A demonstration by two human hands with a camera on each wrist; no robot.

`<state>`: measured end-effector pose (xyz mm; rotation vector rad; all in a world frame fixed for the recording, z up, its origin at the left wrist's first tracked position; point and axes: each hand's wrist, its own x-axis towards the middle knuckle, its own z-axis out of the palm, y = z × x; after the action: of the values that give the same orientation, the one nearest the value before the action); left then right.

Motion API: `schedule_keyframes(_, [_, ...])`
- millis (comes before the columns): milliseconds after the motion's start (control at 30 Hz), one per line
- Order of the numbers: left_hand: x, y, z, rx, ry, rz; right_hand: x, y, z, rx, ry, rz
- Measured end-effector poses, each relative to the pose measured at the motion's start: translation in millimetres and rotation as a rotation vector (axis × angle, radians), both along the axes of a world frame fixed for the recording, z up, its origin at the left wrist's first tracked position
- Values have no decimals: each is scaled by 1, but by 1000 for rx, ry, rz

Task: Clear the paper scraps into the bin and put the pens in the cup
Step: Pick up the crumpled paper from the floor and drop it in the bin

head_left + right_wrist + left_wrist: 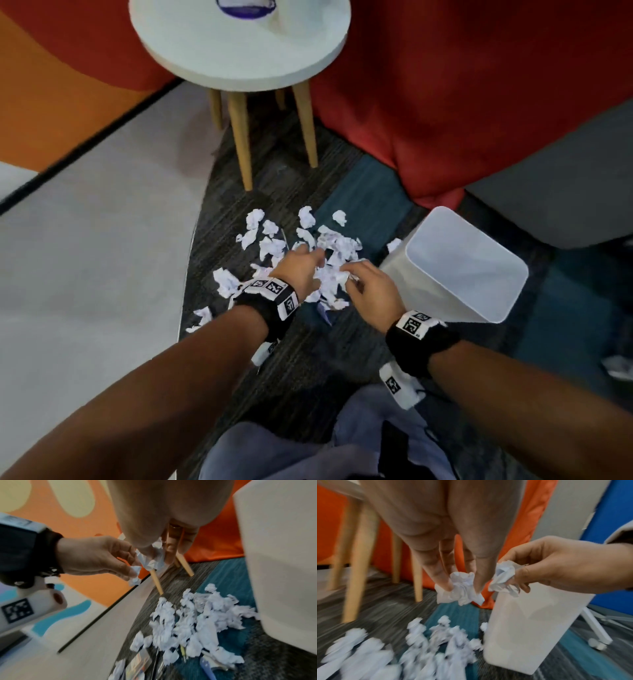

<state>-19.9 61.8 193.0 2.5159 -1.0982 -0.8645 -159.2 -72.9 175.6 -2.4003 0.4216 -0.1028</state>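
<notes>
The floor (294,363) is dark grey striped carpet with teal patches, meeting a pale smooth strip on the left. On the carpet lies a loose heap of crumpled white paper scraps (329,246), and just right of it stands a white plastic bin (455,274). A round white bench (239,54) stands on wooden legs behind the heap. Among the scraps lies what may be a yellow pen (182,651).

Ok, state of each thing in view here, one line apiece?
left hand: pinching a crumpled scrap
right hand: gripping another scrap
bin: upright on the carpet, open, looks empty
scrap pile: loose on the carpet beside the bin
round table: standing
</notes>
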Motion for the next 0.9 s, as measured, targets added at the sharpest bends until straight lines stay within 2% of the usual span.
schedule_keyframes(133, [-24,-74,28,-135,-12,-144,-25,-58,17,-7,-226,-319])
schedule_keyframes(267, [-42,-134,42,-218,21,-192,-42,-111,14,-68,-240,-530])
schedule_keyframes(367, [-53,-163,45,-234,44,-192,-54,-137,3,-118,-48,-617])
schedule_keyframes(500, [-59,-182,43,-237,50,-198,-65,-147,-4,-136,473,-695])
schedule_keyframes(567, [-61,-189,39,-235,47,-207,-69,-148,-7,-105,528,-719])
schedule_keyframes(733, [-65,-197,32,-251,59,-221,-80,-143,-12,-58,328,-777])
schedule_keyframes(900, [-66,-188,23,-247,26,-237,-80,-136,-10,-22,-15,-763])
